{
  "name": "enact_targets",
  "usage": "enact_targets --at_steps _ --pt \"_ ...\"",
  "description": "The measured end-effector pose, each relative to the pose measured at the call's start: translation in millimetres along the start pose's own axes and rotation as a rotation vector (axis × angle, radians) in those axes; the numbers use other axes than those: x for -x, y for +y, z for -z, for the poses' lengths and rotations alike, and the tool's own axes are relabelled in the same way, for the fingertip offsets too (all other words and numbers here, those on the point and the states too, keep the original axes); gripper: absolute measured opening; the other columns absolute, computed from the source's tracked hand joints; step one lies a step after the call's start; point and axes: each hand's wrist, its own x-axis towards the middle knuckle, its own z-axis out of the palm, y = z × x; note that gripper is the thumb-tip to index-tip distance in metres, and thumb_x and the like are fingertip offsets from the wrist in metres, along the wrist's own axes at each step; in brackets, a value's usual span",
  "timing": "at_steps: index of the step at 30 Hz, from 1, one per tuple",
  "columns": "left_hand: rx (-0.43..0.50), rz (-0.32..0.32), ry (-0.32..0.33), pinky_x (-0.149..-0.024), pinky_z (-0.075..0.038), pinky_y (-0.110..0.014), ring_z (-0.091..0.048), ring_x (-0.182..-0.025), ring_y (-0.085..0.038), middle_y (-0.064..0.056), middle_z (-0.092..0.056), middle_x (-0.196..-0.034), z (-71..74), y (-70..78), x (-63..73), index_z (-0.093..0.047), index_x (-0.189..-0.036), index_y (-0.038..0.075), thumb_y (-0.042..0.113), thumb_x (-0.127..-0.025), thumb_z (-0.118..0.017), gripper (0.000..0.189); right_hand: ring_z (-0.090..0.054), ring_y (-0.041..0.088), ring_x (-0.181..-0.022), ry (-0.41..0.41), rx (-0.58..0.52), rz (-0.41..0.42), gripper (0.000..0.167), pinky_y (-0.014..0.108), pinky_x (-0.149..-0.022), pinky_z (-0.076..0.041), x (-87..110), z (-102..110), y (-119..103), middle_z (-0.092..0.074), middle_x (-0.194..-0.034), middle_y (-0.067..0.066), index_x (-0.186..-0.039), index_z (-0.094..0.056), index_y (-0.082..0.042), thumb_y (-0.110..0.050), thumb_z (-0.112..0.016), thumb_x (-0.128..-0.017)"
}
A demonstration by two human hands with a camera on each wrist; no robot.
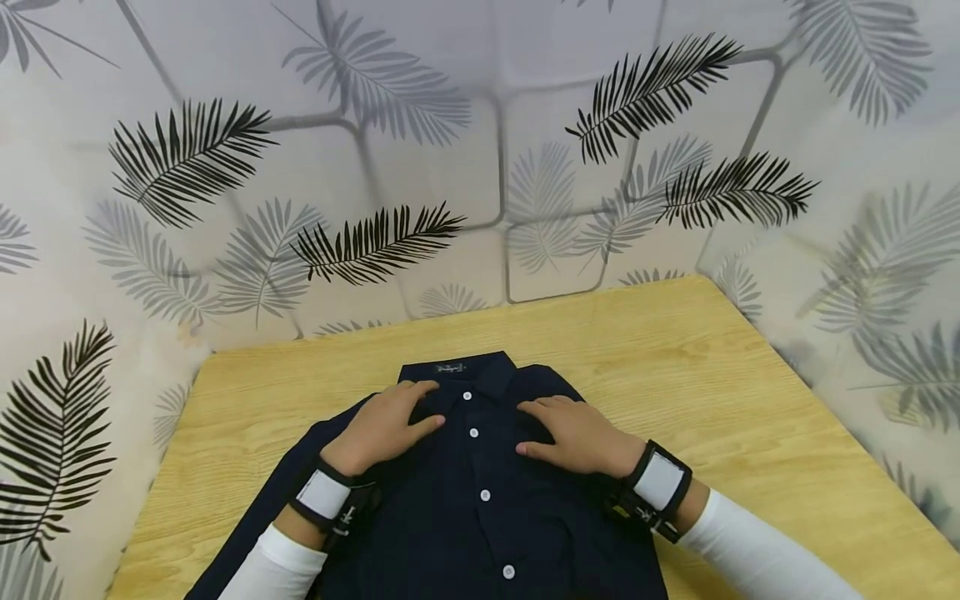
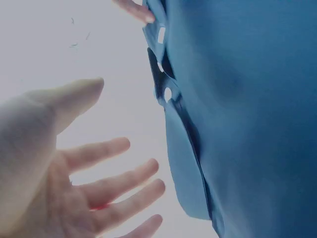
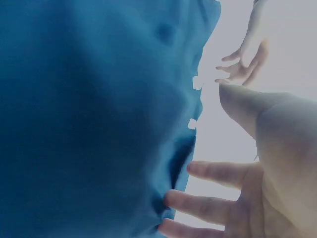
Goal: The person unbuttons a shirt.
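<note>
A dark navy button-up shirt (image 1: 427, 525) lies front side up, its collar (image 1: 495, 375) pointing away from me and a row of white buttons (image 1: 485, 495) down the middle. Over the shirt's upper left chest is my left hand (image 1: 384, 427), fingers extended and thumb apart; its palm and fingers (image 2: 141, 196) show beside the cloth in the left wrist view. My right hand (image 1: 576, 435) is over the opposite chest, fingers spread. In the right wrist view its fingertips (image 3: 174, 199) are right at the cloth. Neither hand grips anything.
Beneath the shirt is a light wood-grain table (image 1: 750, 433). Its far edge meets a pale wall covering (image 1: 540, 50) printed with dark and grey leaves. One shirt sleeve (image 1: 277, 483) runs down toward the near left, partly under my left forearm.
</note>
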Motion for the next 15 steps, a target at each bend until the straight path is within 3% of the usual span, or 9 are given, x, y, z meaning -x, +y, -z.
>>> enact_targets --at_steps 3,8,11,15 --pt "0.005 -0.005 0.044 -0.099 -0.053 -0.051 -0.063 -0.119 -0.034 -0.016 -0.063 -0.135 -2.8 6.3 -25.6 -0.057 -0.142 0.01 0.037 -0.099 -0.065 0.051 -0.055 0.036 -0.135 0.046 -0.011 0.017 0.066 0.053 -0.11 -0.046 -10.8 6.7 -0.9 -0.058 -0.145 0.017 -0.146 -0.052 -0.007 -0.052 -0.06 -0.098" --pt "-0.055 0.01 -0.004 -0.094 -0.055 -0.047 -0.066 -0.113 -0.031 -0.015 -0.067 -0.127 -17.3 11.1 -61.3 -0.066 -0.133 0.009 0.032 -0.1 -0.065 0.04 -0.05 0.039 -0.139 0.067 -0.029 0.009 0.067 0.054 -0.113 -0.043 -30.7 19.9 -3.3 -0.052 -0.15 0.021 -0.149 -0.049 -0.006 -0.051 -0.058 -0.1" --pt "-0.061 -0.007 -0.03 -0.088 -0.057 -0.043 -0.069 -0.104 -0.027 -0.011 -0.072 -0.118 -26.6 12.0 -72.9 -0.073 -0.121 0.01 0.027 -0.099 -0.067 0.028 -0.046 0.041 -0.141 0.054 -0.05 0.001 0.067 0.056 -0.113 -0.041 -37.7 25.6 -5.4 -0.048 -0.152 0.023 -0.15 -0.048 -0.006 -0.05 -0.058 -0.1" --pt "-0.03 -0.038 -0.004 -0.083 -0.057 -0.04 -0.069 -0.094 -0.023 -0.008 -0.073 -0.106 -32.6 13.8 -79.9 -0.077 -0.105 0.01 0.016 -0.096 -0.069 0.013 -0.045 0.04 -0.142 0.047 -0.064 -0.01 0.065 0.056 -0.114 -0.041 -42.3 28.2 -6.7 -0.047 -0.153 0.023 -0.151 -0.047 -0.007 -0.048 -0.057 -0.101"
